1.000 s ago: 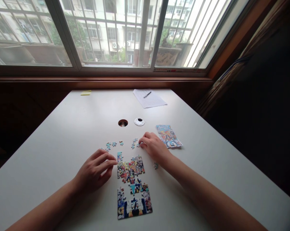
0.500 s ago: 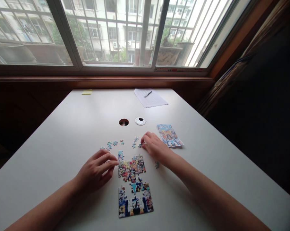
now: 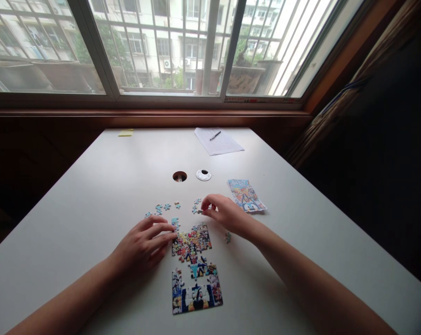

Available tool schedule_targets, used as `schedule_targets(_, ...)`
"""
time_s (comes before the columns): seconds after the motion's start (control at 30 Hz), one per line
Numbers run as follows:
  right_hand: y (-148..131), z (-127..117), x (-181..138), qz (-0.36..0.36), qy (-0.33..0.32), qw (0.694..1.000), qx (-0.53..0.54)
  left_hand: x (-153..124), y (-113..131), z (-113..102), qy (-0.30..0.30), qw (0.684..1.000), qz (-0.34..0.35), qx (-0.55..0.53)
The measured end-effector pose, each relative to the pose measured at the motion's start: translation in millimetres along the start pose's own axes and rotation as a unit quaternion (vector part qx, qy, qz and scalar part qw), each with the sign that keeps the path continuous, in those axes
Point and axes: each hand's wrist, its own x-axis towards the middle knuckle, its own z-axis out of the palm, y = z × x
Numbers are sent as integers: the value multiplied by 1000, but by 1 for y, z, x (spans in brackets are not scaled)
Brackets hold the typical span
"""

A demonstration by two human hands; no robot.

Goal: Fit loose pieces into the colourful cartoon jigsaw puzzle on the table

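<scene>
Two joined sections of a jigsaw puzzle lie on the white table, an upper section [image 3: 193, 239] and a lower section [image 3: 197, 293] with a dark-and-white figure. My left hand [image 3: 145, 239] rests at the upper section's left edge, fingers apart and fingertips touching it. Above that section, my right hand [image 3: 222, 211] pinches a small puzzle piece [image 3: 199, 212] between thumb and fingers. Loose blue pieces [image 3: 159, 209] lie in a scattered row to the upper left, and a few more [image 3: 197, 201] sit beside my right fingertips. One loose piece [image 3: 227, 237] is below my right wrist.
A colourful picture sheet [image 3: 247, 195] lies right of my right hand. Farther back are a round cable hole [image 3: 179, 177], its metal cover [image 3: 203, 175], a paper [image 3: 224, 144] with a pen [image 3: 215, 136], and a yellow sticky note [image 3: 125, 133]. A barred window stands behind the table.
My right hand has shifted slightly left, with a piece now showing at its fingertips. My left fingers have moved a little right, onto the upper section's edge.
</scene>
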Motion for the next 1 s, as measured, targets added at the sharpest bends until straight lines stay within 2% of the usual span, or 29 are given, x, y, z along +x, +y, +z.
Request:
schedule_targets(0.13, -21, 12, 1, -35, -23, 997, 63, -1, -1, 2, -7, 1000, 7, 8)
schedule_targets(0.37, -32, 37, 5, -93, -37, 994, 31, 1, -1, 1, -6, 1000, 14, 11)
schedule_targets(1.0, -32, 39, 5, -101, -33, 994, -30, -2, -2, 3, -10, 999, 18, 30)
